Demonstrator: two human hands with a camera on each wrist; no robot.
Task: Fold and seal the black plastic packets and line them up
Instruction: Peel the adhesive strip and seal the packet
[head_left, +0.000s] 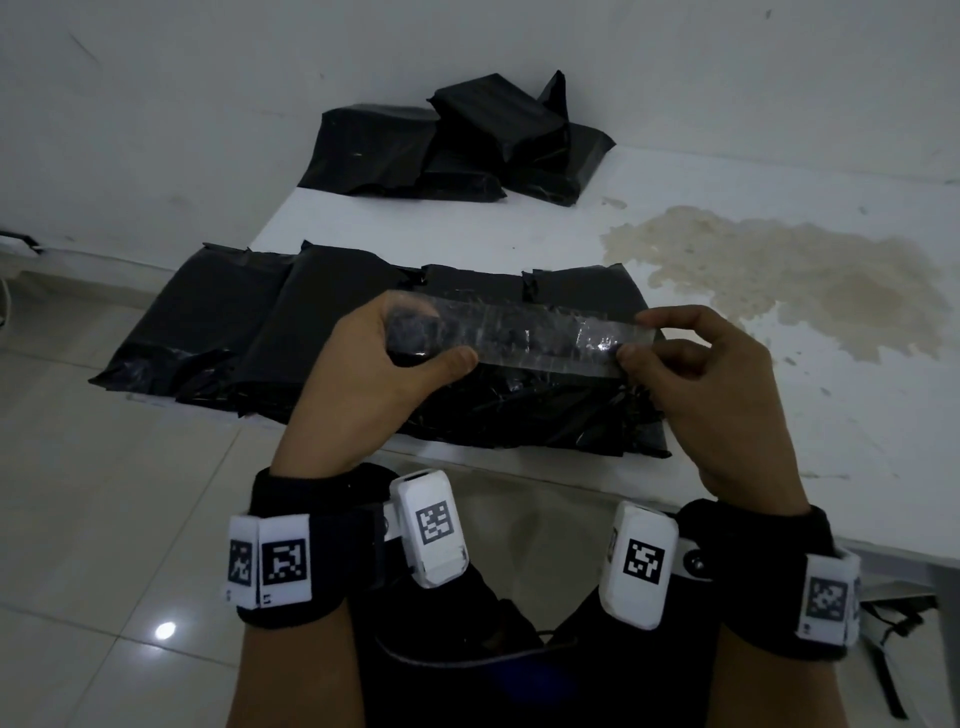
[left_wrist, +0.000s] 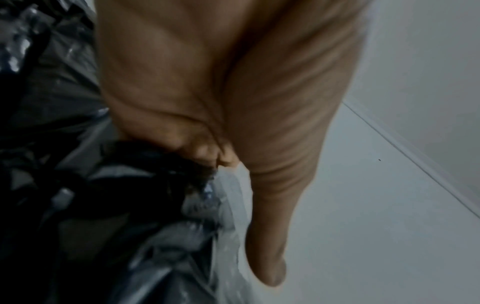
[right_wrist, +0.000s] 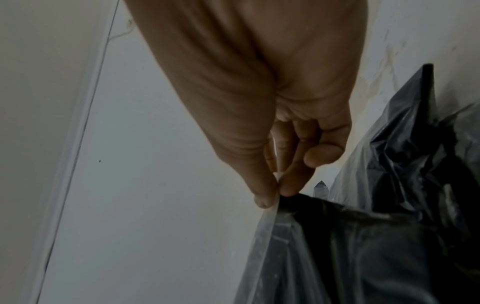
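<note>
A black plastic packet (head_left: 519, 410) lies at the table's near edge with its top flap raised between my hands. A clear shiny strip (head_left: 519, 332) runs along that flap. My left hand (head_left: 415, 332) grips the flap's left end, thumb in front and fingers behind. My right hand (head_left: 636, 338) pinches the strip's right end between thumb and forefinger. The left wrist view shows my left hand (left_wrist: 223, 160) on crumpled black plastic (left_wrist: 130, 185). In the right wrist view my right hand (right_wrist: 276, 195) nips the clear strip (right_wrist: 262, 236) beside the black packet (right_wrist: 363, 246).
A row of flat black packets (head_left: 208, 332) lies side by side to the left, behind the held one. A loose pile of black packets (head_left: 441, 145) sits against the wall at the back. The white table (head_left: 779, 415) has a brown stain (head_left: 779, 275) on the right. Tiled floor lies to the left.
</note>
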